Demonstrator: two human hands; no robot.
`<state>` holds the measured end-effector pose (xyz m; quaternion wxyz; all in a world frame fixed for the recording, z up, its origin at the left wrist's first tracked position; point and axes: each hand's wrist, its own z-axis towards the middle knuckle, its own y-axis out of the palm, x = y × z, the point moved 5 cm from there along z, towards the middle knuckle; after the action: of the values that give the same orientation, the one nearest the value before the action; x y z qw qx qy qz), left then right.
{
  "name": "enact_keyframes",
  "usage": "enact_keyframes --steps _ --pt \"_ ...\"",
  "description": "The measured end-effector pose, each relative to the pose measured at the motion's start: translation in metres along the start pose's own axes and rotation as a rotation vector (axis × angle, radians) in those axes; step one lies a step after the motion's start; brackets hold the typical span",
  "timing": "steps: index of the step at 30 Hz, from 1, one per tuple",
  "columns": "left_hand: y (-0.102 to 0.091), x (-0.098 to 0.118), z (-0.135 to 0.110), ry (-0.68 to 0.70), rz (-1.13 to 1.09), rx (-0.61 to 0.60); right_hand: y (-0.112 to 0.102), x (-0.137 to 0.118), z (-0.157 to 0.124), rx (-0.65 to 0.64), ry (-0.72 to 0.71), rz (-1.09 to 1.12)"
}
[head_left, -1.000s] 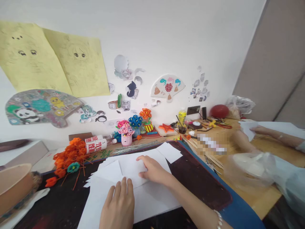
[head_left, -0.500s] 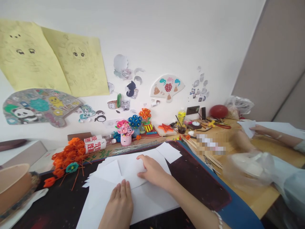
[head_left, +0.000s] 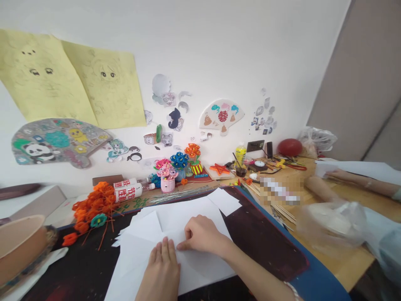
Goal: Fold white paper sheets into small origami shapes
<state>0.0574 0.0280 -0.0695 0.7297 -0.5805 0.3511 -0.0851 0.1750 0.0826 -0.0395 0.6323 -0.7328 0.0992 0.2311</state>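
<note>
White paper sheets (head_left: 184, 217) lie stacked on a dark mat (head_left: 257, 234). My left hand (head_left: 161, 271) rests flat on the paper near the bottom edge, fingers together and stretched out. My right hand (head_left: 200, 235) is curled, its fingertips pressing a fold in the paper just right of my left fingertips. A small separate white sheet (head_left: 224, 201) lies farther back on the mat.
Orange paper flowers (head_left: 92, 207), glue bottles (head_left: 129, 192) and small flower pots (head_left: 175, 167) line the wall side. Another person's hands (head_left: 332, 175) hold white paper at the right, near a clear plastic bag (head_left: 332, 217). A tan bowl (head_left: 19, 244) sits at the left.
My right hand slid back toward me along the paper and curled its fingers, now meeting my left fingertips. My left hand stayed flat on the sheet.
</note>
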Motion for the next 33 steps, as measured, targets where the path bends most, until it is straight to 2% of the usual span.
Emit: enact_keyframes --steps 9,14,17,22,30,33 --pt "0.000 0.001 -0.001 -0.011 -0.029 -0.029 0.003 -0.001 0.001 0.018 0.047 -0.057" --pt "0.001 0.000 0.001 -0.035 -0.067 -0.112 0.001 0.003 0.005 -0.020 0.078 -0.045" --pt "-0.001 -0.001 0.001 -0.023 -0.054 -0.074 0.000 0.010 0.007 -0.041 0.096 -0.038" --pt "-0.003 -0.002 0.001 -0.010 -0.046 -0.040 -0.005 0.025 0.008 -0.075 0.104 -0.060" --pt "-0.007 -0.001 0.002 -0.033 -0.078 -0.142 -0.017 0.030 0.002 -0.094 0.117 -0.181" --pt "-0.006 0.000 0.002 -0.034 -0.049 -0.136 -0.020 0.030 -0.002 -0.086 0.121 -0.212"
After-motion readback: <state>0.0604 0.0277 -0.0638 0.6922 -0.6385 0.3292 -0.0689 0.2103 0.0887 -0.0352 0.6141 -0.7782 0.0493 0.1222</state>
